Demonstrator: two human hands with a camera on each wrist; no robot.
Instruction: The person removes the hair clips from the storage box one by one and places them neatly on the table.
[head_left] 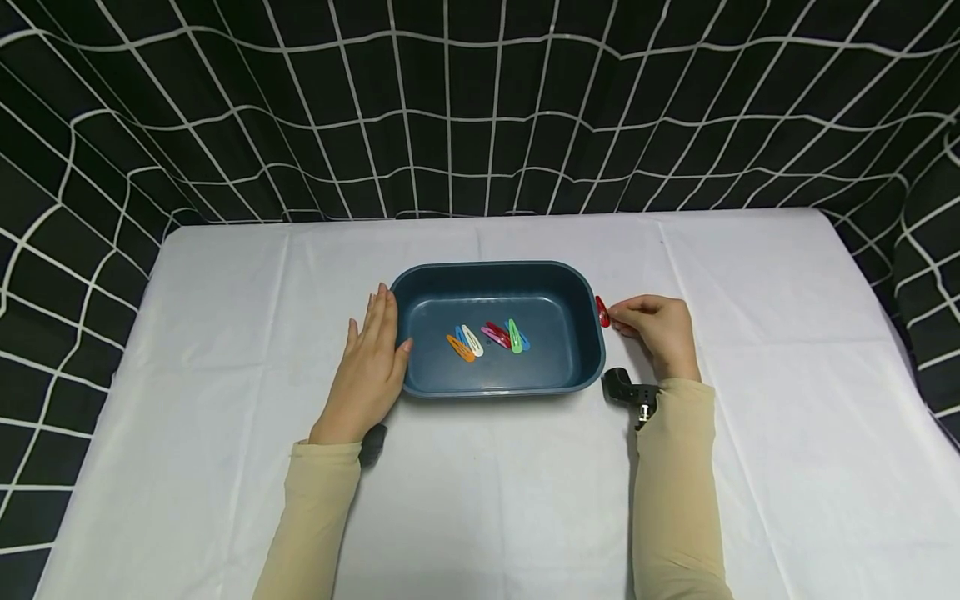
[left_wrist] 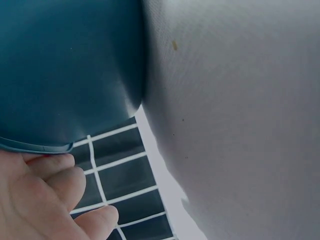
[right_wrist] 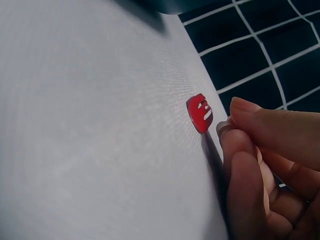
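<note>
A dark blue rectangular basin (head_left: 498, 392) stands mid-table. Inside it are two small groups of snap hair clips: orange (head_left: 461, 348), white (head_left: 472, 341) and blue on the left; pink (head_left: 495, 337), red, green (head_left: 515, 336) and blue on the right. My left hand (head_left: 365, 367), fingers extended, rests against the basin's left side. By the right rim is another red hair clip (head_left: 602, 312). My right hand (head_left: 654, 327) has curled fingers beside that clip, thumb and forefinger together. The right wrist view shows a small gap between the red clip (right_wrist: 200, 113) and the fingertips; any hold is unclear.
A white cloth (head_left: 480, 492) covers the table. Black sheeting with white netting (head_left: 480, 108) surrounds its back and sides. A black wrist-camera mount (head_left: 630, 389) sits by the right wrist, near the basin's front right corner.
</note>
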